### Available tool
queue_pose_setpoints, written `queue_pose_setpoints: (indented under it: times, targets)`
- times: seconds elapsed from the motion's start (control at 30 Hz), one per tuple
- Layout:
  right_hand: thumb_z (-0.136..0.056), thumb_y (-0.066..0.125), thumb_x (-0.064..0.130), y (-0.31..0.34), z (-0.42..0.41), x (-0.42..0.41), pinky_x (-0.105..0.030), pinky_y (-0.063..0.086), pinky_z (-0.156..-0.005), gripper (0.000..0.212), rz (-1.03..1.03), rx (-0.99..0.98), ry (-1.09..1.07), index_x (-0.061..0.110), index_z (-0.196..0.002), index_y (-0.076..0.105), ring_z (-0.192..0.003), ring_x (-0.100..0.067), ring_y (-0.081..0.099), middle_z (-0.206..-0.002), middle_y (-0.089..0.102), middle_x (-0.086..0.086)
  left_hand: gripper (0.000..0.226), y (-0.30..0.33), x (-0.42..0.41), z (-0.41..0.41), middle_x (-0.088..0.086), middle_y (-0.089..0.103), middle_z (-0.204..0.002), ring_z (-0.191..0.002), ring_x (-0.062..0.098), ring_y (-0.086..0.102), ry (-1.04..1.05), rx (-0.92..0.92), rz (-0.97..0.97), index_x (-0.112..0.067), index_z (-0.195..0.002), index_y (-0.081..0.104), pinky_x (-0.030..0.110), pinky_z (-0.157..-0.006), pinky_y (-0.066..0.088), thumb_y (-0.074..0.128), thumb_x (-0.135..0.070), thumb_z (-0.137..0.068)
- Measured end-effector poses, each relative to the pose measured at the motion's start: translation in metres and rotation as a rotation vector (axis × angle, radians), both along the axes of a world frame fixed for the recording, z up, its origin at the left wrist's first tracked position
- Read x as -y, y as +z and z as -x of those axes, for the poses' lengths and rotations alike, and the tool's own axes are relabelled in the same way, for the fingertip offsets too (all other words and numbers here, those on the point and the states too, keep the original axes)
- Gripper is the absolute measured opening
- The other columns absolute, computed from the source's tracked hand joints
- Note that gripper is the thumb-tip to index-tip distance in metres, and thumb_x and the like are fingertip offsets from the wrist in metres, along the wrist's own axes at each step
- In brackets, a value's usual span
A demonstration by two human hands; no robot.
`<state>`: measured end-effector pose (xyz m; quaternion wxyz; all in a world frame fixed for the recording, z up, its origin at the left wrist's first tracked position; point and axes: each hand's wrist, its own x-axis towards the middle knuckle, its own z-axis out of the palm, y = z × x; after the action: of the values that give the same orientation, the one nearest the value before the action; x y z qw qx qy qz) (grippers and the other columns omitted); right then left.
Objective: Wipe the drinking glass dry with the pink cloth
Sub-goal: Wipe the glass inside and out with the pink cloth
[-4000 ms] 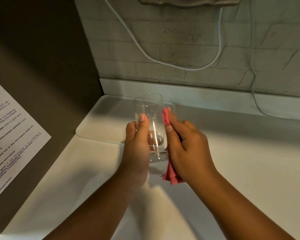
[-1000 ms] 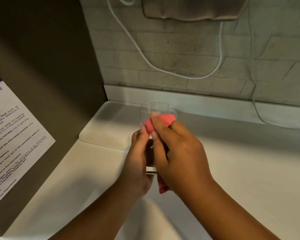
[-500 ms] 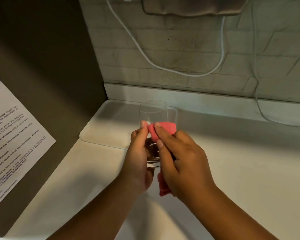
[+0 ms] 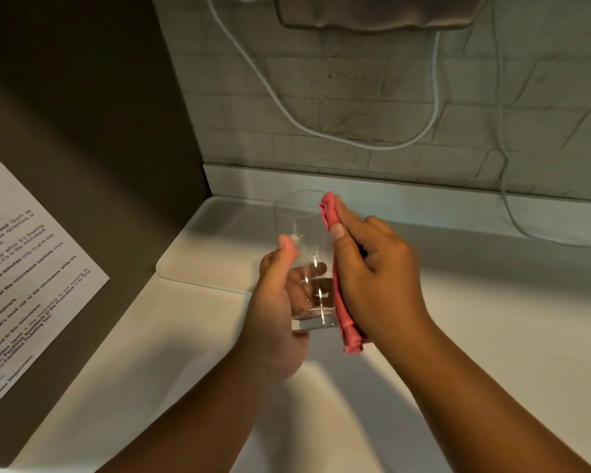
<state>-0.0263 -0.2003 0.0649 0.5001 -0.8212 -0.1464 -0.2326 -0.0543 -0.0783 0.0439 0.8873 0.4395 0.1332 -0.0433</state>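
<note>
A clear drinking glass (image 4: 302, 227) is held upright above the white counter, roughly in the middle of the view. My left hand (image 4: 275, 302) wraps around its lower half from the left, thumb up along the near wall. My right hand (image 4: 372, 271) presses the folded pink cloth (image 4: 340, 295) flat against the glass's right side. The cloth runs from the rim down past the base, and its lower end hangs free below my palm. Part of the cloth is hidden under my right fingers.
The white counter (image 4: 492, 319) has a raised white tray-like slab (image 4: 202, 254) at the back left. A dark panel with a printed notice (image 4: 21, 278) stands on the left. White cables (image 4: 321, 131) hang on the brick wall behind, below a grey fixture (image 4: 372, 11).
My right hand has slid the cloth from the near front of the glass round to its right side, with the cloth now stretched along the glass's whole height. My left hand keeps its hold.
</note>
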Motion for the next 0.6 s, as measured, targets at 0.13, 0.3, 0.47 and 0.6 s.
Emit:
queue_pose_setpoints:
  times: [0.13,0.3,0.47,0.6]
  targets:
    - [-0.103,0.053,0.029,-0.015,0.029,-0.003,-0.01,0.042,-0.059,0.037,0.084,0.005,0.017,0.035,-0.139,0.057,-0.067,-0.006,0.057,-0.079,0.056,0.012,0.064,0.005,-0.008,-0.008,0.024,0.071,-0.117,-0.096,0.037,0.074,0.035,0.003,0.036,-0.015,-0.127,0.055,0.046,-0.075,0.061,0.063,-0.06,-0.083]
    - [-0.099,0.047,0.03,-0.003,0.051,-0.009,-0.029,0.057,-0.073,0.045,0.442,0.083,0.043,0.025,-0.143,0.054,-0.089,-0.017,0.065,-0.113,0.068,0.002,0.082,-0.003,-0.007,-0.006,0.023,0.067,-0.114,-0.11,0.036,0.067,-0.046,-0.087,-0.065,-0.002,-0.149,0.048,0.048,-0.098,0.051,0.051,-0.066,-0.097]
    - [-0.096,0.054,0.024,0.01,0.035,-0.011,-0.034,0.058,-0.073,0.041,0.471,0.106,0.048,0.019,-0.136,0.062,-0.092,-0.023,0.067,-0.115,0.069,-0.002,0.071,-0.008,-0.002,-0.005,0.027,0.062,-0.143,-0.13,0.041,0.063,-0.049,-0.097,-0.032,-0.01,-0.147,0.054,0.057,-0.116,0.043,0.047,-0.061,-0.099]
    - [-0.102,0.054,0.025,0.009,0.016,-0.011,-0.03,0.055,-0.087,0.038,0.287,0.056,0.041,0.027,-0.14,0.057,-0.104,-0.017,0.065,-0.123,0.066,0.001,0.075,-0.004,0.001,-0.002,0.029,0.068,-0.134,-0.121,0.044,0.068,-0.027,-0.061,-0.067,-0.011,-0.145,0.053,0.063,-0.107,0.05,0.057,-0.062,-0.09]
